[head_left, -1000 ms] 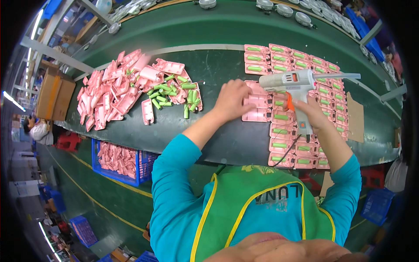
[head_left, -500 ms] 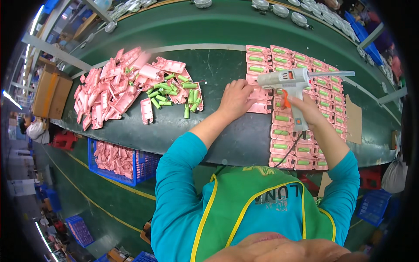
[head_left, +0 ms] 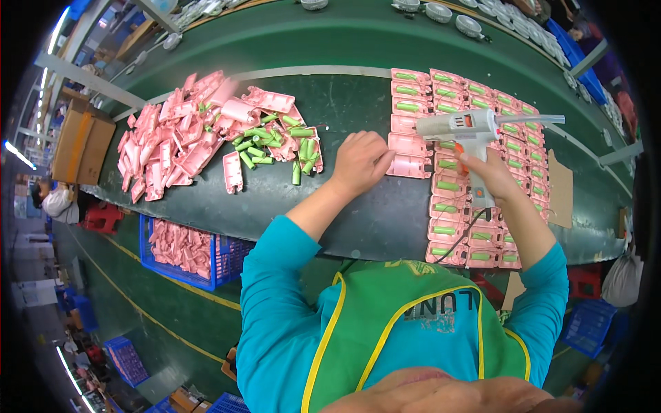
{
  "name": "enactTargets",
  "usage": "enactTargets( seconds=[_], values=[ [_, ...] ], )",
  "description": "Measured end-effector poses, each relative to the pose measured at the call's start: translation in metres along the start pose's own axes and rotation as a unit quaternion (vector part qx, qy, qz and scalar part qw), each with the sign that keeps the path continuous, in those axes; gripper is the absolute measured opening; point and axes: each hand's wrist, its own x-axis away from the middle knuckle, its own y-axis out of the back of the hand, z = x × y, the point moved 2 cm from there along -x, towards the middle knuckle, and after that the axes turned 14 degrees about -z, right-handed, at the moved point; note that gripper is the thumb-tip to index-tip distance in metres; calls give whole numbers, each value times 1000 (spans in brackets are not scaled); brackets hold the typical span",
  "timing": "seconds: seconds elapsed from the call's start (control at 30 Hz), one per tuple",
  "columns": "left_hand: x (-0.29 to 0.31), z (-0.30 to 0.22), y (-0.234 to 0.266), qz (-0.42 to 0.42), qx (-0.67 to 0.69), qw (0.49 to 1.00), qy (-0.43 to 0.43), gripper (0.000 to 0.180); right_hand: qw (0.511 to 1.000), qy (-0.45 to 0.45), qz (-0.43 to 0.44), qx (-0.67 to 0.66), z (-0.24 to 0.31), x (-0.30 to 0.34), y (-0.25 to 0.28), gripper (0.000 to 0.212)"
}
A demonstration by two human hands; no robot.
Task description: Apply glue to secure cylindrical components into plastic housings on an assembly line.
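Plainly plastic glue gun (head_left: 463, 124) in right hand (head_left: 493, 173), hollow pink shells (head_left: 407, 167)

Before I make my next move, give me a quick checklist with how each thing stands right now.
1. Glue gun secure: ok, the right hand grips its handle.
2. Glue stick loaded: ok, a translucent rod sticks out of the back.
3. Left hand free: cannot tell, its fingers are curled and the palm is hidden.
4. Two pink shells nearest the left hand filled: not ok, neither shows a green cylinder.
5. Cord clear of the filled shells: not ok, it passes across them in this view.
6. Gun hot: cannot tell, heat doesn't show.
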Motion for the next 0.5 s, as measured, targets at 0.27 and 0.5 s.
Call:
enactTargets(
  seconds=[0.27,0.5],
  values=[
    [-1,8,102,-105,-99,989,-22,6,998,26,12,-62,-13,3,16,40],
    [-21,48,145,-37,-228,973,-24,14,995,-10,16,-94,-8,8,18,41]
  ],
)
